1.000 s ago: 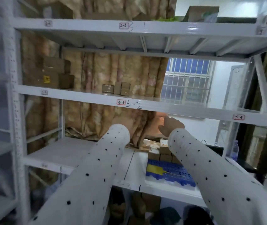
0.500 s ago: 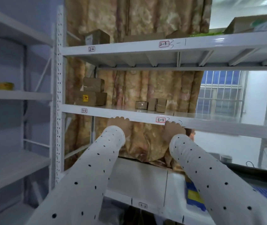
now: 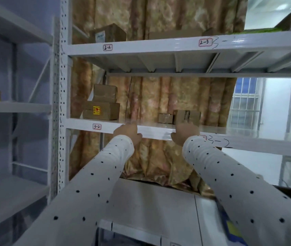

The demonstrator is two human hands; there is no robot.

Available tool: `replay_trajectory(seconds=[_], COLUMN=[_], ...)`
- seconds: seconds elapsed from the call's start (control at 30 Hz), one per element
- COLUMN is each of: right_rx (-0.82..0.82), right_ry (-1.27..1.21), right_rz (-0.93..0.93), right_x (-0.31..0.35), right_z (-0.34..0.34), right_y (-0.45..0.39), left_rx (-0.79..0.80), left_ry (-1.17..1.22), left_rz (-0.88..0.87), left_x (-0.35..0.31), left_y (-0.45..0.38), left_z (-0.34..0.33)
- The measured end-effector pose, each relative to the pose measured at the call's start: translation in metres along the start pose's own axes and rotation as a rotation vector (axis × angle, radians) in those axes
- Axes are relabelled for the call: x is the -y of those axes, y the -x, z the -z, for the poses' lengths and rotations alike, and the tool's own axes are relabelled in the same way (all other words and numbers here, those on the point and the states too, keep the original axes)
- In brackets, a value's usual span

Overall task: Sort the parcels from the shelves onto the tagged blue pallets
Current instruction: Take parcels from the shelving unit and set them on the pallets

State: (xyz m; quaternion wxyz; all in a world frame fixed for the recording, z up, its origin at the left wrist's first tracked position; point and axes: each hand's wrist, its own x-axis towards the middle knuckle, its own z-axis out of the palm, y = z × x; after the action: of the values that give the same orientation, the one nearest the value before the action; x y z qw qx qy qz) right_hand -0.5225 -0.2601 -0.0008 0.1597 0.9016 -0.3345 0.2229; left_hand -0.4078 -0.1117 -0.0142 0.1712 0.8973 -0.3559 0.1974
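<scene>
Parcels (image 3: 187,116) on shelf (image 3: 156,132), both hands (image 3: 128,132) raised at its front edge

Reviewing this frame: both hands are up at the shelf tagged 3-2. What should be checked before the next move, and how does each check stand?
1. Hands at the shelf: ok. The left hand and right hand are both at the front edge of the middle shelf.
2. Parcel in reach: ok. The taped parcel stands just behind the right hand, with a smaller parcel beside it.
3. Grip on a parcel: cannot tell. The fingers are blurred.
4. Left hand free to help: cannot tell. It lies over the shelf edge.
5. Pallet tag read: cannot tell. Only a blurred corner of the blue pallet shows.
</scene>
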Motion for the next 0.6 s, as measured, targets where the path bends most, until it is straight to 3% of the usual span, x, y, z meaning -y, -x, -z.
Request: replay_trajectory(seconds=[0.27, 0.6], right_rx=[-0.095, -0.051], right_ry=[-0.058, -0.249], right_rz=[-0.073, -0.143], right_x=[0.009, -0.004], right_z=[-0.018, -0.046], right_y=[-0.08, -0.202], left_rx=[-0.088, -0.031], left_ry=[0.091, 0.021], left_rz=[-0.027, -0.125], left_x=[0.012, -0.02], left_y=[-0.082, -0.221], left_z=[-0.02, -0.056])
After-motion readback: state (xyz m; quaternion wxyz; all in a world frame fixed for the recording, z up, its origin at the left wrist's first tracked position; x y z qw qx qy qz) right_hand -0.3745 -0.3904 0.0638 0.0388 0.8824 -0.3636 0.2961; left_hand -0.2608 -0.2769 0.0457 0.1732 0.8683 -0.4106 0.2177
